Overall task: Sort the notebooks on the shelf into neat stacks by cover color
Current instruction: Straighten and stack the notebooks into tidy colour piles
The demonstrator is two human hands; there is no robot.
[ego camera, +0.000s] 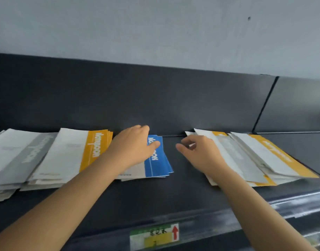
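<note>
Four groups of notebooks lie on the dark shelf (182,189). At far left is a grey-striped stack (19,160), beside it an orange-striped stack (72,154), then a small blue-striped stack (158,160) in the middle. My left hand (133,144) rests on top of the blue stack, thumb lying across its cover. On the right sits a loose mixed pile (255,160) with grey and orange covers fanned out. My right hand (197,149) hovers at that pile's left edge, fingers loosely curled, and it holds nothing that I can see.
A dark back panel (155,98) rises behind the notebooks, with a seam (264,105) at the right. The shelf's front lip carries a price label with a red arrow (155,236). Bare shelf shows between the blue stack and the mixed pile.
</note>
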